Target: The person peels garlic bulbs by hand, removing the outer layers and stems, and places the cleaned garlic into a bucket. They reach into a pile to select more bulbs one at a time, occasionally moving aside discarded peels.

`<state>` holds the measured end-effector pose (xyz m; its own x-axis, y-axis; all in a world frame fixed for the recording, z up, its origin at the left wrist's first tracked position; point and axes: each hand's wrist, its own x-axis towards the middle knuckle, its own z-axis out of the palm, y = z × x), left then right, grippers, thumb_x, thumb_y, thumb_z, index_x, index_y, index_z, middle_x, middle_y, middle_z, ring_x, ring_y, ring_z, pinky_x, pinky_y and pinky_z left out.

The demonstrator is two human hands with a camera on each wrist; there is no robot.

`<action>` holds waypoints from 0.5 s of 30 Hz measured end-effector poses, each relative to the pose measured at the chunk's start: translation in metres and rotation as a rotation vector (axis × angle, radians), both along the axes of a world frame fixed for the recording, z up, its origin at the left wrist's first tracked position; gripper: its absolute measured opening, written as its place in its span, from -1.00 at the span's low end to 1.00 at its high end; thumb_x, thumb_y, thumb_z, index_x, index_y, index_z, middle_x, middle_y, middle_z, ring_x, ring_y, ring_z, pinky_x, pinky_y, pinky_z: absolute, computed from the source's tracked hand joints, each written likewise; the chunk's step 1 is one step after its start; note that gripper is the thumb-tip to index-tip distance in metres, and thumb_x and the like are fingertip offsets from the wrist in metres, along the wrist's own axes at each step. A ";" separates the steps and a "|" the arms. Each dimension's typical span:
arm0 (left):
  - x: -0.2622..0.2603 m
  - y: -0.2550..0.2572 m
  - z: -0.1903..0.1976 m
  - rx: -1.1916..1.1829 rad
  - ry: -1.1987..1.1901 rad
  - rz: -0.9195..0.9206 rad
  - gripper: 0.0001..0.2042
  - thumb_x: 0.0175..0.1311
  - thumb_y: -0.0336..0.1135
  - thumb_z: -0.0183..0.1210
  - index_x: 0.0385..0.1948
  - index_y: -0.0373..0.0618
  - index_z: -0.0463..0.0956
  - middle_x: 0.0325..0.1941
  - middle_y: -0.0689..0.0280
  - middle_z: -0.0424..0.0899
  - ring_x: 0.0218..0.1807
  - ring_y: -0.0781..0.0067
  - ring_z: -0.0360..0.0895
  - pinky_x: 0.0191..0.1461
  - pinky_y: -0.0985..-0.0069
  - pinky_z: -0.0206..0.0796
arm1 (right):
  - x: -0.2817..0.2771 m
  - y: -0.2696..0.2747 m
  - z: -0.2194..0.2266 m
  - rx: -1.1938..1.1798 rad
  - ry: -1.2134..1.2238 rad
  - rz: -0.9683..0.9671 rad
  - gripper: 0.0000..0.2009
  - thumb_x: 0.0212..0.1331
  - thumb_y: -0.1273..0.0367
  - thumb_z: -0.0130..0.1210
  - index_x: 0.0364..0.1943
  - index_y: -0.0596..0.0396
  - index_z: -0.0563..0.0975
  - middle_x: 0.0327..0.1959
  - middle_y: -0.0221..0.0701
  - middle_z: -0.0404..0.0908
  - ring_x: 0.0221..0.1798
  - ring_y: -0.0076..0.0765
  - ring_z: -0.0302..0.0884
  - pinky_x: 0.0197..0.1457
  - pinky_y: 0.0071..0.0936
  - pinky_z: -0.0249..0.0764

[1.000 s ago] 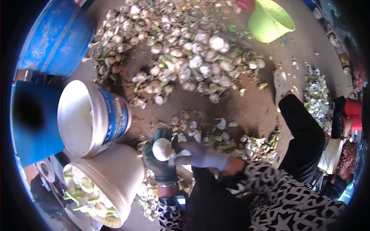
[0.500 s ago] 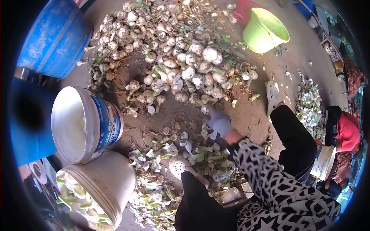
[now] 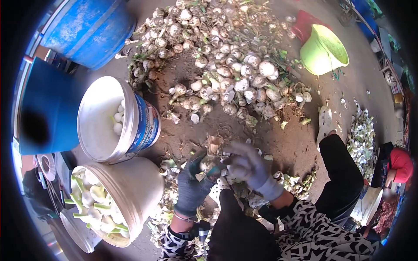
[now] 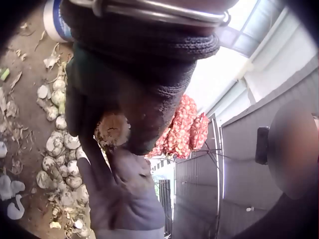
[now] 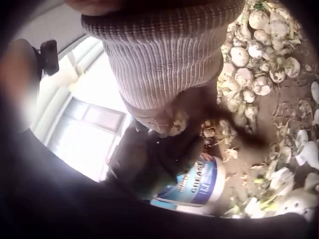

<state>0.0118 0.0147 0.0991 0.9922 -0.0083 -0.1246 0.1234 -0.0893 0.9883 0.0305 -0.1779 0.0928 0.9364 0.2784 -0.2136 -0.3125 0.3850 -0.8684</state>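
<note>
My left hand point(image 3: 193, 188), in a dark green glove, holds a dirty garlic bulb point(image 3: 209, 162) above the littered floor. In the left wrist view, the bulb's brown root end point(image 4: 112, 130) shows between the dark glove and the other hand. My right hand point(image 3: 251, 168), in a pale grey glove, is blurred just right of the bulb, its fingers stretched toward it. In the right wrist view, the bulb is mostly hidden by the gloves. A large pile of unpeeled garlic point(image 3: 244, 74) lies in front of both hands.
A labelled white bucket point(image 3: 148, 126) with a few white bulbs stands at the left. Below it tilts a white bucket point(image 3: 148, 182) full of peeled garlic with green stems. Blue drums point(image 3: 93, 32), a yellow-green bucket point(image 3: 311, 54), and peel heaps point(image 3: 360, 139) surround the area.
The clean white bulb has left my left hand, which now holds a dirty one. My right hand has come back from the pile's near edge to beside the left.
</note>
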 end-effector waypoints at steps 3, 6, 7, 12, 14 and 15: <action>-0.005 -0.003 0.014 0.352 -0.136 -0.026 -0.24 0.03 -0.26 0.43 0.28 -0.27 0.23 0.02 0.13 0.60 -0.01 0.35 0.58 0.07 0.42 0.44 | 0.013 0.003 -0.018 -0.142 -0.047 0.117 -0.67 0.18 0.36 0.22 0.02 0.08 0.48 -0.10 -0.34 0.63 -0.13 -0.53 0.60 -0.06 -0.52 0.53; -0.005 -0.011 0.028 0.690 -0.314 -0.081 -0.16 -0.10 -0.31 0.49 0.30 -0.19 0.22 0.04 0.10 0.60 0.03 0.25 0.61 0.09 0.39 0.45 | 0.015 0.021 -0.004 -0.424 -0.162 0.108 -0.78 0.20 0.30 0.24 -0.17 0.11 0.58 -0.32 -0.37 0.68 -0.22 -0.54 0.59 -0.11 -0.52 0.50; -0.006 -0.012 0.030 0.663 -0.292 -0.044 -0.16 -0.11 -0.32 0.49 0.30 -0.19 0.23 0.03 0.09 0.61 0.03 0.23 0.61 0.10 0.37 0.45 | 0.017 0.020 -0.001 -0.445 -0.184 0.138 -0.78 0.20 0.30 0.24 -0.16 0.12 0.57 -0.31 -0.36 0.67 -0.22 -0.53 0.59 -0.10 -0.51 0.49; -0.008 -0.008 0.013 0.233 -0.200 0.032 -0.21 -0.03 -0.28 0.47 0.28 -0.21 0.23 0.11 0.14 0.56 0.03 0.28 0.58 0.14 0.39 0.44 | 0.017 0.012 -0.004 -0.487 -0.386 0.167 -0.80 0.19 0.36 0.21 -0.15 0.13 0.55 -0.33 -0.33 0.64 -0.26 -0.39 0.60 -0.10 -0.43 0.48; -0.010 -0.007 -0.001 0.073 -0.120 0.063 -0.24 0.01 -0.26 0.45 0.27 -0.22 0.24 0.15 0.14 0.51 0.08 0.31 0.54 0.17 0.41 0.41 | 0.019 0.007 -0.006 -0.513 -0.397 0.223 -0.81 0.21 0.39 0.18 -0.14 0.13 0.55 -0.34 -0.28 0.62 -0.25 -0.28 0.61 -0.11 -0.40 0.48; -0.012 -0.007 -0.009 -0.085 -0.045 0.094 -0.27 0.05 -0.24 0.43 0.26 -0.22 0.25 0.20 0.13 0.46 0.13 0.34 0.49 0.19 0.42 0.39 | 0.020 0.007 -0.009 -0.510 -0.402 0.265 -0.80 0.21 0.39 0.16 -0.12 0.13 0.54 -0.34 -0.26 0.62 -0.23 -0.22 0.62 -0.12 -0.38 0.48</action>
<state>-0.0004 0.0076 0.0902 0.9936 0.0763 -0.0831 0.0830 0.0045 0.9965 0.0504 -0.1712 0.0837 0.8845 0.4655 -0.0300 0.0435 -0.1464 -0.9883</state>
